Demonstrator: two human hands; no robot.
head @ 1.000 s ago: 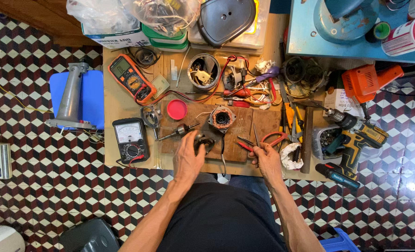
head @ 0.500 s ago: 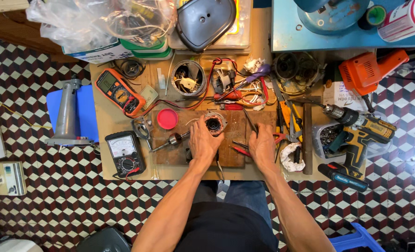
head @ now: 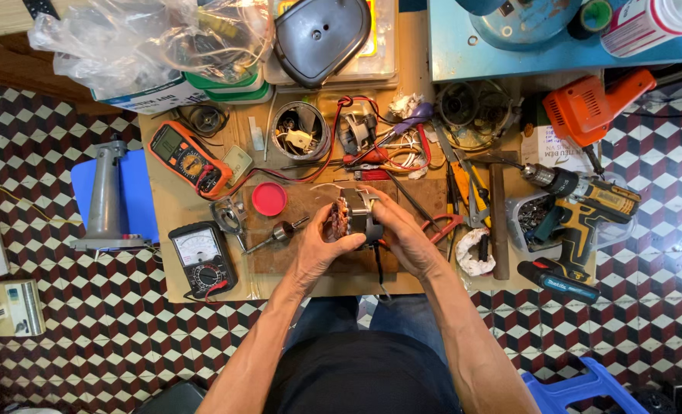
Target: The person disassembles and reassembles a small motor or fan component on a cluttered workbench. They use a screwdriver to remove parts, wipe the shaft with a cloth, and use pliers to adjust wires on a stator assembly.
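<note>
1. Head view: left hand [head: 322, 249] and right hand [head: 402, 234] both have fingers closed around a small motor stator [head: 354, 216] with copper windings, held just above the wooden board [head: 295, 257] at the counter [head: 176, 207] front edge.
2. Head view: a red lid [head: 269, 198] and a rotor shaft [head: 278, 232] lie left of the hands; an analog meter [head: 203, 259] sits further left, red-handled pliers [head: 444, 226] just right.

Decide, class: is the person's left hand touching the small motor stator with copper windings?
Touching. The head view shows the left hand with fingers wrapped against the motor stator, no gap between them; the right hand clasps its other side above the wooden board.
</note>
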